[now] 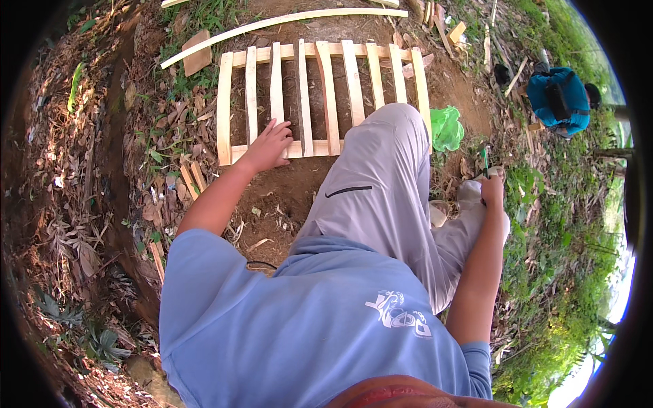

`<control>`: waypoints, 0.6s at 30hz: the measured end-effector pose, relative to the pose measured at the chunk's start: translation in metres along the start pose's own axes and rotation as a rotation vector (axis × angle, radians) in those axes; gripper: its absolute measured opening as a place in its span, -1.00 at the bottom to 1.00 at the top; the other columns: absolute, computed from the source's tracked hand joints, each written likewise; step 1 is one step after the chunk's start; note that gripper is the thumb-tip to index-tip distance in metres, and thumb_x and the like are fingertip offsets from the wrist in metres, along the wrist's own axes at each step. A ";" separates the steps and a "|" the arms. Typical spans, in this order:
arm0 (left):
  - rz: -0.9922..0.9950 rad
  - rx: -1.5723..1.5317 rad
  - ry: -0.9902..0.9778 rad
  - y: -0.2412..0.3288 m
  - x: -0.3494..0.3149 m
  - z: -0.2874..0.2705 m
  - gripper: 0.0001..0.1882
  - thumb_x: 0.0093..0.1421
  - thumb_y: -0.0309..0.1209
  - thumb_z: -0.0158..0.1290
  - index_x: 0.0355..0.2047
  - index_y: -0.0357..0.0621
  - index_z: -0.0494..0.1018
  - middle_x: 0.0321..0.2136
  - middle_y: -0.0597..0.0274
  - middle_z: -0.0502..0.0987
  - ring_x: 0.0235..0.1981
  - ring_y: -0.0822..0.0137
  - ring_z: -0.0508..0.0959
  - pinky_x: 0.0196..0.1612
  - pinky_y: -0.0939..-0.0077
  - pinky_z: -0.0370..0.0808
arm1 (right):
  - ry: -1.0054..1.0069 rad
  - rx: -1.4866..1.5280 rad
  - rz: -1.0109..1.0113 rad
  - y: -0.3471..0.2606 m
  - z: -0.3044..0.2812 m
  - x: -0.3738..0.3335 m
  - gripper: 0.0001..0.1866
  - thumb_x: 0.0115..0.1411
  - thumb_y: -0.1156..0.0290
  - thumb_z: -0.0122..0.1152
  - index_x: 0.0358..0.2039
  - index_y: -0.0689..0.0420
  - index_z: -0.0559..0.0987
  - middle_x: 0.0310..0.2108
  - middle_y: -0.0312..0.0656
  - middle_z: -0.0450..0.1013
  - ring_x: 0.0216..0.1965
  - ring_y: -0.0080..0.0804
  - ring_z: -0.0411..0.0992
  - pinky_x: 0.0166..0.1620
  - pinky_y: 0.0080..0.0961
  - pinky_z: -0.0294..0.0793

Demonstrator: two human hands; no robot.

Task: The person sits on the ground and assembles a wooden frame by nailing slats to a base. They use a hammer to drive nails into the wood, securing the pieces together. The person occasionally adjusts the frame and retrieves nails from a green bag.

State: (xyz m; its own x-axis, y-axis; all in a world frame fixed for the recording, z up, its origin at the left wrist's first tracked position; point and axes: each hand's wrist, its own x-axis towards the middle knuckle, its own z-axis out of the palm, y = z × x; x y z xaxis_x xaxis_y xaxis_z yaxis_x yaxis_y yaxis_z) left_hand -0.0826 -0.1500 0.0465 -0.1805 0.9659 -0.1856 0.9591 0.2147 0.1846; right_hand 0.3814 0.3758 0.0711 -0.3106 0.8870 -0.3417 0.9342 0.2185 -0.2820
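Observation:
A ladder-like wooden frame (325, 95) lies on the ground before me, its several pale slats set across two long rails. My left hand (271, 144) rests over the near end of one slat (276, 81), where it meets the near rail (314, 148). The fingers there are spread and lie on the wood. Off to the right, beside my shoe, my right hand (491, 188) is closed on a slim tool with a green end (485, 156). Most of that tool is hidden, so its kind does not show. My bent knee covers part of the frame's near right side.
A green plastic bag (446, 129) touches the frame's right end. Beyond the frame lies a long thin wooden strip (286, 27), with a flat brown piece (197, 54) under it. A teal backpack (559, 100) sits far right. Wood offcuts (193, 178) lie left.

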 end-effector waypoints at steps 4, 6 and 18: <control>0.027 0.137 -0.066 0.004 0.006 0.003 -0.26 0.18 0.01 0.35 0.19 -0.25 0.43 0.26 0.00 0.38 0.55 0.00 0.09 0.62 -0.10 -0.12 | 0.020 -0.005 0.038 0.008 -0.003 0.003 -0.62 0.34 0.28 0.18 -0.12 0.43 0.64 -0.36 0.24 0.63 -0.52 0.08 0.63 -0.52 -0.10 0.61; 0.039 0.155 -0.071 0.006 0.001 -0.002 -0.26 0.19 0.01 0.34 0.19 -0.25 0.42 0.26 0.00 0.37 0.55 -0.01 0.08 0.62 -0.11 -0.12 | -0.012 0.025 0.067 0.003 -0.003 0.003 -0.62 0.35 0.27 0.18 -0.12 0.41 0.64 -0.36 0.24 0.63 -0.51 0.07 0.64 -0.51 -0.12 0.61; 0.066 0.185 -0.089 -0.005 0.005 0.010 -0.31 0.25 -0.02 0.30 0.22 -0.21 0.41 0.24 -0.01 0.37 0.55 -0.03 0.08 0.61 -0.13 -0.12 | 0.028 0.033 0.022 0.021 0.008 0.018 -0.71 0.39 0.27 0.20 -0.22 0.29 0.62 -0.58 -0.06 0.54 -0.70 -0.17 0.50 -0.60 -0.18 0.45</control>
State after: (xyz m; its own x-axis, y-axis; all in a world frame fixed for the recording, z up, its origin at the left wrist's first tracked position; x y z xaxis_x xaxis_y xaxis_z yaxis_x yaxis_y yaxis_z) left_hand -0.0859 -0.1476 0.0353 -0.1039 0.9587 -0.2649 0.9933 0.1134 0.0207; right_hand 0.3937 0.3934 0.0521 -0.2851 0.9023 -0.3233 0.9341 0.1860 -0.3047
